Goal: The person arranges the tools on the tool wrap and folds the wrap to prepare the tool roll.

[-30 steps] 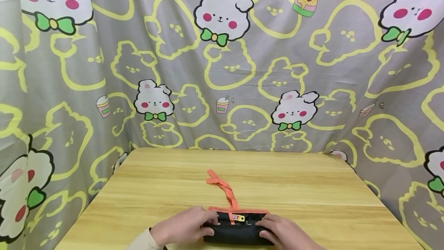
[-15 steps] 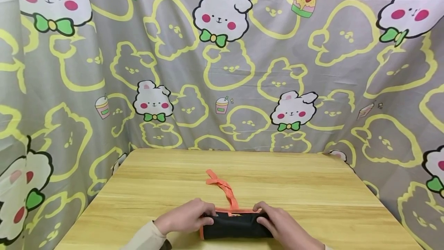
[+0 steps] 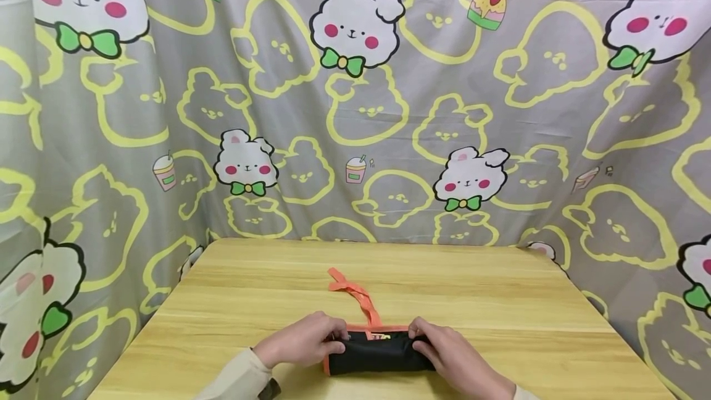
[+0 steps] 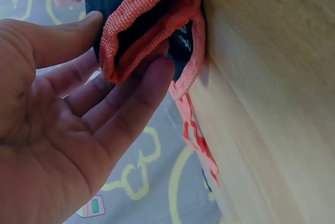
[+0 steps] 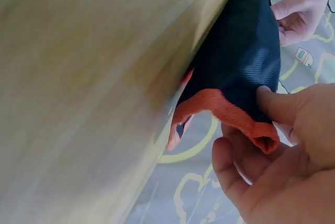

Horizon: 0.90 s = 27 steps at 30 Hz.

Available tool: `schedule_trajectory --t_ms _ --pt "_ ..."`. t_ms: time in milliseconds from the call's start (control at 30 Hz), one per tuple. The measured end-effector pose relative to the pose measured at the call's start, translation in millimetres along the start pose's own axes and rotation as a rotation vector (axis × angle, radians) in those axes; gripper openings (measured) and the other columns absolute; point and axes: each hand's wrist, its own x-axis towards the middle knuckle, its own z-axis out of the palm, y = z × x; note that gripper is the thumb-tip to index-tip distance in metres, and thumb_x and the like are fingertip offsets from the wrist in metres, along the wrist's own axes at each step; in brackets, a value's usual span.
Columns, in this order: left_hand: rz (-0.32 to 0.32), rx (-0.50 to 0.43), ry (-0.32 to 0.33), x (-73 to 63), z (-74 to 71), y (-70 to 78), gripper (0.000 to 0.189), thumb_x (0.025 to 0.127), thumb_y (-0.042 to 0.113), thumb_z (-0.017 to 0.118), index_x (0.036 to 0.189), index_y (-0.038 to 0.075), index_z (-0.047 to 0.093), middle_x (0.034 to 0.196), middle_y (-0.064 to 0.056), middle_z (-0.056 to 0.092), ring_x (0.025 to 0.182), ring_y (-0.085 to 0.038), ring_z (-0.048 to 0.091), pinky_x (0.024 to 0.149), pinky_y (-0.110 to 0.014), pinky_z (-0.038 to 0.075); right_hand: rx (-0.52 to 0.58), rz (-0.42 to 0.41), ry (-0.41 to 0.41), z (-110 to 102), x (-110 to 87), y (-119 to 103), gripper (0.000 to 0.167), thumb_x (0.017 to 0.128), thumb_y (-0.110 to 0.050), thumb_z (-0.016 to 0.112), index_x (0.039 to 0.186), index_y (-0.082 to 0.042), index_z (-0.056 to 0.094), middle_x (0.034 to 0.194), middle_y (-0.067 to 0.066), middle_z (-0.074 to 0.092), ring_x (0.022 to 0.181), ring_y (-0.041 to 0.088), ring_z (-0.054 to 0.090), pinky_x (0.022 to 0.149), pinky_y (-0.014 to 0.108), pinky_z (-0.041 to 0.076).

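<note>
A black cloth roll-up pouch [image 3: 383, 354] with orange edging lies partly rolled near the table's front. My left hand [image 3: 308, 339] pinches its left end between thumb and fingers. In the left wrist view, the folded layers show as an orange-trimmed loop [image 4: 144, 30]. The opposite end is pinched by my right hand [image 3: 452, 354], thumb on the near side and fingers behind the edge [image 5: 225, 106]. A small yellow patch [image 3: 380, 336] peeks out at the top edge. Two orange tie straps [image 3: 358, 295] trail from the far side across the table.
The wood-grain table [image 3: 266, 276] reaches back to a grey curtain [image 3: 383, 97] printed with rabbits and yellow outlines. The curtain also hangs along the left and right sides.
Both hands have rolled the pouch over, away from me, so the yellow patch is now mostly covered. The roll sits slightly farther from the front edge, and the fingers have shifted their grip.
</note>
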Motion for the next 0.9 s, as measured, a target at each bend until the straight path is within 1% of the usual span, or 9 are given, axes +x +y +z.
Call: schedule_trajectory --t_ms 200,300,367,500,567,633,733,833,900 --pt "-0.016 -0.119 -0.040 -0.3 -0.8 -3.9 0.005 0.100 0.011 0.065 0.103 0.015 0.066 0.094 0.006 0.075 0.078 0.003 0.062 0.072 -0.019 0.051 0.069 0.017 -0.033 -5 0.2 -3 0.005 0.107 -0.029 0.052 0.111 -0.027 0.055 0.088 -0.018 0.063 0.069 -0.005 0.054 0.064 0.020 0.044" --pt "-0.016 -0.111 -0.016 0.5 0.8 -4.8 0.008 0.101 0.010 0.065 0.099 0.017 0.060 0.094 0.008 0.073 0.078 0.003 0.060 0.071 -0.020 0.049 0.023 0.023 -0.010 -4 2.0 -5 0.004 0.107 -0.029 0.053 0.110 -0.027 0.056 0.089 -0.017 0.065 0.071 -0.004 0.057 0.064 0.022 0.045" --pt "-0.006 -0.049 0.022 1.7 3.7 -4.3 0.010 0.100 0.009 0.065 0.097 0.017 0.060 0.093 0.010 0.070 0.079 0.002 0.059 0.072 -0.020 0.049 -0.075 0.017 0.037 -2 2.5 -6 0.004 0.106 -0.027 0.057 0.109 -0.028 0.059 0.093 -0.016 0.066 0.077 -0.001 0.058 0.066 0.025 0.048" --pt "0.014 0.150 0.108 2.2 10.2 -0.4 0.014 0.098 0.006 0.068 0.096 0.020 0.066 0.095 0.012 0.063 0.085 0.001 0.057 0.074 -0.020 0.052 -0.299 -0.007 0.154 3 1.1 -6 0.015 0.096 -0.019 0.072 0.105 -0.031 0.069 0.105 -0.014 0.063 0.090 0.007 0.057 0.074 0.033 0.052" --pt "0.021 0.253 0.149 1.1 12.5 1.8 0.015 0.096 0.007 0.070 0.095 0.021 0.069 0.096 0.011 0.060 0.086 -0.001 0.055 0.074 -0.019 0.052 -0.368 -0.024 0.182 4 -0.4 -6 0.022 0.091 -0.016 0.077 0.105 -0.031 0.072 0.106 -0.013 0.061 0.091 0.009 0.055 0.075 0.033 0.051" --pt "0.023 0.321 0.173 -1.0 13.7 4.4 0.013 0.096 0.010 0.071 0.095 0.023 0.071 0.096 0.011 0.059 0.085 -0.002 0.053 0.073 -0.019 0.051 -0.412 -0.049 0.191 3 -2.0 -7 0.024 0.089 -0.014 0.079 0.106 -0.030 0.074 0.106 -0.012 0.061 0.091 0.010 0.053 0.074 0.033 0.050" --pt "0.028 0.376 0.178 -5.3 15.2 8.2 0.004 0.099 0.020 0.069 0.099 0.022 0.072 0.099 0.011 0.060 0.086 -0.002 0.052 0.072 -0.020 0.051 -0.469 -0.091 0.195 2 -5.2 -11 0.023 0.090 -0.017 0.079 0.110 -0.026 0.075 0.107 -0.010 0.062 0.093 0.012 0.056 0.074 0.034 0.051" --pt "0.028 0.398 0.151 -10.8 16.9 12.1 0.017 0.101 0.032 0.066 0.112 0.020 0.072 0.104 0.010 0.061 0.089 -0.003 0.053 0.074 -0.020 0.051 -0.503 -0.130 0.184 1 -9.3 -14 0.020 0.095 -0.026 0.074 0.115 -0.023 0.075 0.111 -0.008 0.064 0.099 0.015 0.059 0.077 0.038 0.053" --pt "0.023 0.407 0.126 -14.0 18.3 14.5 0.026 0.100 0.038 0.066 0.119 0.020 0.072 0.109 0.009 0.061 0.093 -0.004 0.054 0.075 -0.021 0.052 -0.515 -0.146 0.149 1 -12.7 -15 0.024 0.100 -0.035 0.066 0.119 -0.021 0.074 0.114 -0.008 0.065 0.103 0.016 0.061 0.080 0.040 0.054"
